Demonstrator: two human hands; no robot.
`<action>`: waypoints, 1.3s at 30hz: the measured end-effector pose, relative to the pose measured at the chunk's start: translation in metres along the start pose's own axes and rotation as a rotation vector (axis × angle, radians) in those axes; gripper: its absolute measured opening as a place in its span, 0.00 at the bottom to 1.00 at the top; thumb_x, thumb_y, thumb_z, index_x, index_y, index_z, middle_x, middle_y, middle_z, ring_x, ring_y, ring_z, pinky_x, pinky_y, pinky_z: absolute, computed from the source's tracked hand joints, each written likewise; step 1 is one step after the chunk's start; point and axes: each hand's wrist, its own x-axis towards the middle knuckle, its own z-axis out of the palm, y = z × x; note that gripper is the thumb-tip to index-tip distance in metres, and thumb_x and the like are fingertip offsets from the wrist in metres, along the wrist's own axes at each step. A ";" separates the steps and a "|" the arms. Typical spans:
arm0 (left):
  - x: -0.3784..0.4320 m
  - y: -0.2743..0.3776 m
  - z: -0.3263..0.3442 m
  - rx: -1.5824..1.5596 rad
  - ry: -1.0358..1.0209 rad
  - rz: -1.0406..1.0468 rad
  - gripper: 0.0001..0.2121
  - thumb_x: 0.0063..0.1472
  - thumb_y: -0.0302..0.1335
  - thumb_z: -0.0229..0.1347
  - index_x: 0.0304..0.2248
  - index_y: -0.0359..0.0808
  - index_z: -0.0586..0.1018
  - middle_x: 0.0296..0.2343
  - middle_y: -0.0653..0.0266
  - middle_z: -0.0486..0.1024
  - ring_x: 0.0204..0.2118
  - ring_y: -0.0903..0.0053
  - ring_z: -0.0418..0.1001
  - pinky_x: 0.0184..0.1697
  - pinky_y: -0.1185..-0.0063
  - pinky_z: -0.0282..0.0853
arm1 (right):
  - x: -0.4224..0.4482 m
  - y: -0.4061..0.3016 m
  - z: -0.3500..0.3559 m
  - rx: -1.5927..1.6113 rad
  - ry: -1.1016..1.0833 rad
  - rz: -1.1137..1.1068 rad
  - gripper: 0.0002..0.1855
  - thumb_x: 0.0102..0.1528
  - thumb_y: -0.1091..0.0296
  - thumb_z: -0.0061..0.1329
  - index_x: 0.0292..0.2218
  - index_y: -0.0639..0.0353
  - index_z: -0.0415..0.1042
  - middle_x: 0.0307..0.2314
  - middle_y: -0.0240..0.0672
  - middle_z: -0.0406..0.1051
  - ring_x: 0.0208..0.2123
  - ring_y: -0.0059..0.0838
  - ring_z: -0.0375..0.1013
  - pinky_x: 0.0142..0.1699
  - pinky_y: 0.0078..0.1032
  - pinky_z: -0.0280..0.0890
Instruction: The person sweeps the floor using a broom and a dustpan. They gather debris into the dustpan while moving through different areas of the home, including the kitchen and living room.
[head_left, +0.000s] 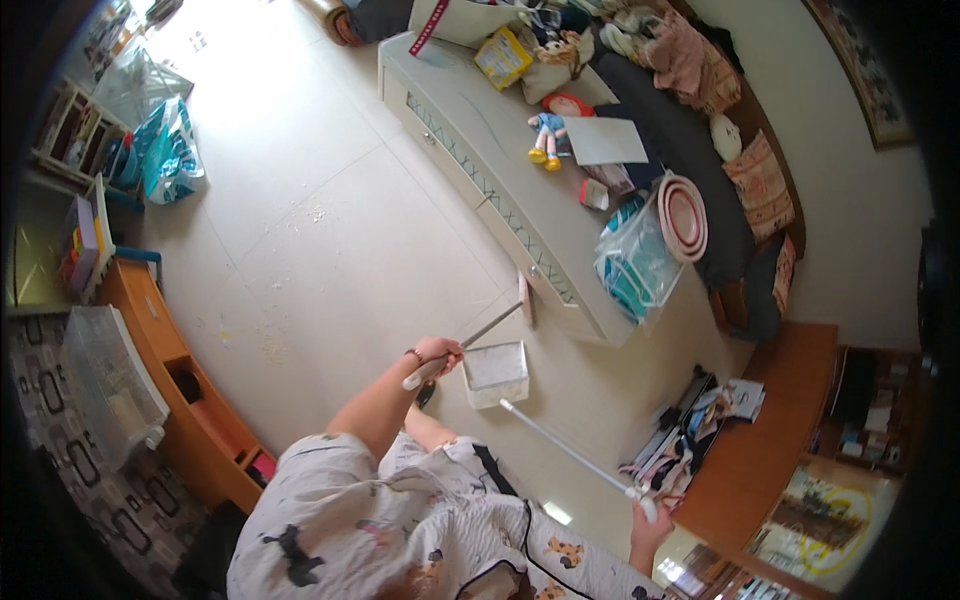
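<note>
My left hand (441, 355) is closed around the handle of a broom, whose dark shaft (491, 325) runs up to a pale head (526, 298) on the floor, against the base of the white coffee table. My right hand (651, 528) grips the end of a white pole (570, 448) at the lower right. The pole slopes down to a pale, box-shaped dustpan (496, 375), which rests on the floor between my hands. Small pale debris (271, 346) lies scattered on the tiles at left, with more crumbs (318, 215) farther off.
The white coffee table (480, 142) holds a red-haired doll (550, 133), bags and a collapsible pink basin (682, 219). An orange wooden cabinet (161, 367) stands at left, near a teal and white bag (171, 154). Piled items (694, 427) sit by the wooden furniture at right.
</note>
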 end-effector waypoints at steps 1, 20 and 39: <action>0.012 0.014 -0.009 -0.023 -0.009 0.011 0.07 0.53 0.26 0.45 0.20 0.34 0.65 0.15 0.66 0.67 0.09 0.86 0.60 0.12 0.84 0.61 | 0.003 -0.001 0.000 0.019 -0.007 -0.011 0.19 0.31 0.63 0.59 0.13 0.64 0.62 0.10 0.42 0.62 0.12 0.35 0.62 0.21 0.31 0.58; -0.157 0.133 -0.207 -0.236 0.326 0.452 0.05 0.53 0.29 0.45 0.24 0.37 0.66 0.12 0.72 0.66 0.08 0.91 0.60 0.07 0.92 0.58 | 0.020 -0.061 -0.006 0.014 -0.112 0.020 0.18 0.31 0.62 0.58 0.16 0.66 0.65 0.13 0.43 0.64 0.16 0.37 0.64 0.24 0.31 0.58; -0.180 -0.018 -0.166 -0.092 0.328 0.374 0.05 0.50 0.27 0.48 0.26 0.35 0.69 0.17 0.65 0.68 0.11 0.85 0.60 0.12 0.86 0.59 | -0.002 -0.148 -0.016 -0.051 -0.015 0.006 0.20 0.37 0.58 0.55 0.18 0.68 0.66 0.14 0.47 0.64 0.15 0.38 0.63 0.23 0.30 0.58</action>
